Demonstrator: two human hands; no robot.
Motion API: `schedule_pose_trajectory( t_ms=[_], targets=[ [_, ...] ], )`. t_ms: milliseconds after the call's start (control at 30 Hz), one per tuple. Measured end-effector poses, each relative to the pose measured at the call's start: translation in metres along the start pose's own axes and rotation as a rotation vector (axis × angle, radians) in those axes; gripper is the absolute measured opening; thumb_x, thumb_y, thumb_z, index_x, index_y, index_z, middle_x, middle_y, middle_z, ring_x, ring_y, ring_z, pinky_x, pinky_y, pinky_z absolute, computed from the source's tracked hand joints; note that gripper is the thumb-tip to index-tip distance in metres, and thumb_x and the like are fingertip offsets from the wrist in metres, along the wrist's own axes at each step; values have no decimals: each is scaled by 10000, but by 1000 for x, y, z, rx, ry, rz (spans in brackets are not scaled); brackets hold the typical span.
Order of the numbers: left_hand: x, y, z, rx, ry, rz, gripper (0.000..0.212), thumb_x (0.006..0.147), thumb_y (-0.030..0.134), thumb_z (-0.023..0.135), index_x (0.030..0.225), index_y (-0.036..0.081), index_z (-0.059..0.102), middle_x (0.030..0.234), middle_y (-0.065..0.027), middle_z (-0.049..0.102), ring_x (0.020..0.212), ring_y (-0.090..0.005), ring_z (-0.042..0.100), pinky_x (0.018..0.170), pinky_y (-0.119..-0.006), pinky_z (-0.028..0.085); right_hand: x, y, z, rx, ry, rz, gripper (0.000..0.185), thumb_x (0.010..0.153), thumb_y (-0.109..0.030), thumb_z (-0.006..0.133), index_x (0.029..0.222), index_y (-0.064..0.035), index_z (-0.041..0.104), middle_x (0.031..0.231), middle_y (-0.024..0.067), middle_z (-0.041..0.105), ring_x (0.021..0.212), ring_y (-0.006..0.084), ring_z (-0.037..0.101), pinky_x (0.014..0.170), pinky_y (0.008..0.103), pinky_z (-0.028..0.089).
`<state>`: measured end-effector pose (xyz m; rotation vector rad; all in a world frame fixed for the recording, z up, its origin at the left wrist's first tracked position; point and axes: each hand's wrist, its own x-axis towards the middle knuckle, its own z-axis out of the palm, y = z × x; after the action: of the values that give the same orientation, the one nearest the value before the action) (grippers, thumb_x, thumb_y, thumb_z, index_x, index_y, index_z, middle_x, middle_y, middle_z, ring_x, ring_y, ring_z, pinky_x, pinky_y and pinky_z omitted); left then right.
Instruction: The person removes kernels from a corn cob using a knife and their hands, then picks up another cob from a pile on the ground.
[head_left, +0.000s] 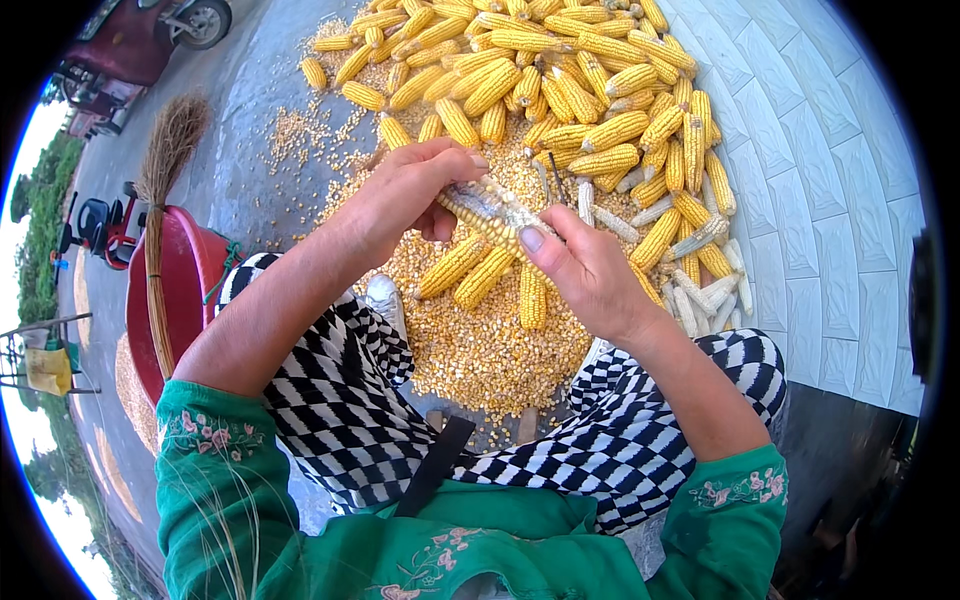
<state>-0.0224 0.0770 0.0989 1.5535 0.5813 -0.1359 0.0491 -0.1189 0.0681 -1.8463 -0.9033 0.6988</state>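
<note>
My left hand and my right hand grip opposite ends of one partly shelled corn cob. Pale bare cob shows along its upper side, and rows of yellow kernels remain along the lower side. Beneath it, a few whole ears of corn lie on a heap of loose kernels between my legs. Beyond my hands is a large pile of yellow ears. A thin dark tool stands out of the kernels just past my right hand; its kind is unclear.
Stripped cobs lie to the right beside a tiled wall. On the left, a straw broom leans on a red plastic tub. Scattered kernels dot the concrete floor. Parked vehicles stand at the upper left.
</note>
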Motion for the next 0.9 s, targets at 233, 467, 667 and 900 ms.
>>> schedule_pose_trajectory(
  t_ms=[233,467,667,900],
  targets=[
    [1,-2,0,13,-7,-13,305,883,278,524,1021,9,565,749,-34,562,474,-87,481,421,-202,381,0,8,6,178,27,40,461,932,-409,433,754,4,533,585,85,513,550,181,521,525,337,395],
    [0,-2,3,24,-1,100,255,901,282,509,963,43,573,738,-12,555,493,-65,469,419,-188,365,1,20,2,737,-20,257,411,959,-407,387,889,-41,559,607,37,551,438,102,480,392,229,368],
    [1,2,0,11,50,105,244,900,287,503,935,54,567,715,9,524,505,-55,443,425,-186,340,0,-2,-14,687,-88,324,481,918,-500,457,802,-47,572,610,5,507,488,86,472,427,235,373],
    [2,-1,-6,-83,51,103,215,889,263,495,934,62,560,787,3,528,605,-50,465,441,-192,347,-2,8,-2,325,92,62,432,940,-446,406,790,-70,557,637,-11,471,553,58,432,480,214,372]
  ],
)
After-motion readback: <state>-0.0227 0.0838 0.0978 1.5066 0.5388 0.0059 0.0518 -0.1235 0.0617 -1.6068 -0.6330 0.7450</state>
